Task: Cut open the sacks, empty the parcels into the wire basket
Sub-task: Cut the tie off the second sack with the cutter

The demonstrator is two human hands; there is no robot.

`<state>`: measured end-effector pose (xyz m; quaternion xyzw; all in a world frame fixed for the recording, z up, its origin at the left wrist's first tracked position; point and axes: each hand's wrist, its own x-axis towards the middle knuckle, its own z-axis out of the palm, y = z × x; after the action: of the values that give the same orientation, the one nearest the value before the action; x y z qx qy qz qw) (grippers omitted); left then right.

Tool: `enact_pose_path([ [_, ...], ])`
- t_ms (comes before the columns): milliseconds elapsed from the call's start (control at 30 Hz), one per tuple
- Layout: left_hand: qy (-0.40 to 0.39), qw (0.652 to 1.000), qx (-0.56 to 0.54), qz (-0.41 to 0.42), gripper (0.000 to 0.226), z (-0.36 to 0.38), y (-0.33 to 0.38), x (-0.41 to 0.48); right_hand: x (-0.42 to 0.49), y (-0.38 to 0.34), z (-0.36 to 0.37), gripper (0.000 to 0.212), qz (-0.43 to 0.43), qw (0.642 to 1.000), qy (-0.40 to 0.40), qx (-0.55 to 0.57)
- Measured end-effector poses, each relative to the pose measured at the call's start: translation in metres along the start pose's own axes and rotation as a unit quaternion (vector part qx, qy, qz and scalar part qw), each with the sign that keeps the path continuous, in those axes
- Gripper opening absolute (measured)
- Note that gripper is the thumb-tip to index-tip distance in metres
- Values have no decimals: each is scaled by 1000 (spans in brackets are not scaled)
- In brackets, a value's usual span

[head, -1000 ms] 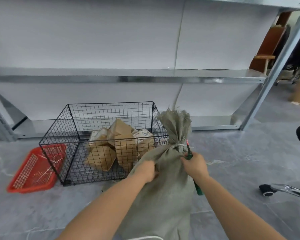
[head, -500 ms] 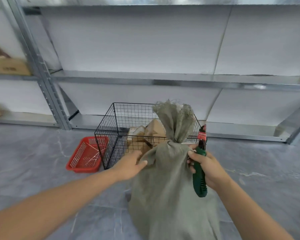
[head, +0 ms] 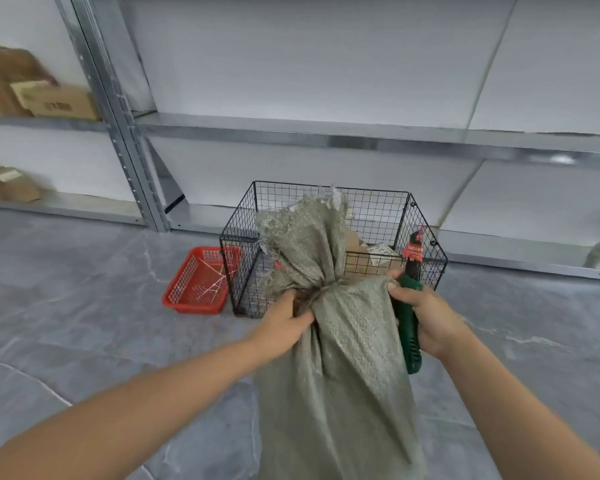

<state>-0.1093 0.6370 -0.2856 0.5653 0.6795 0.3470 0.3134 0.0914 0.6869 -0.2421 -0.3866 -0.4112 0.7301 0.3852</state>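
The grey-green woven sack stands bunched at its neck, frayed top flopping. The left hand grips the neck — the right hand, clutching a green-handled cutter, pinches the shoulder, seemingly.

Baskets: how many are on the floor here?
2: the black wire basket in front of the bottom shelf, behind the sack, and a red plastic basket at its left side. Others may lie out of view.
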Motion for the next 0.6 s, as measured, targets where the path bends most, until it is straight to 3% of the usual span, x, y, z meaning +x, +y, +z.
enact_pose_path([
  [100, 5, 1000, -12, 24, 12, 7, -8, -1, -3, 11, -8, 21, 14, 999, 20, -44],
  [233, 33, 996, -5, 81, 23, 7, -5, -2, -4, 11, -10, 16, -11, 980, 55, -189],
  [367, 23, 994, -3, 109, 31, 6, -4, 0, -6, 2, -4, 12, -35, 939, 73, -335],
  [467, 16, 993, -17, 118, 30, 8, -3, -1, -11, -6, 6, 5, -99, 887, 108, -439],
  [533, 7, 993, -42, 114, 27, 11, -2, -1, -18, -9, 13, 22, -143, 845, 134, -497],
  [600, 0, 991, -88, 105, 27, 15, 0, -1, -27, -12, 23, 26, -158, 840, 117, -505],
])
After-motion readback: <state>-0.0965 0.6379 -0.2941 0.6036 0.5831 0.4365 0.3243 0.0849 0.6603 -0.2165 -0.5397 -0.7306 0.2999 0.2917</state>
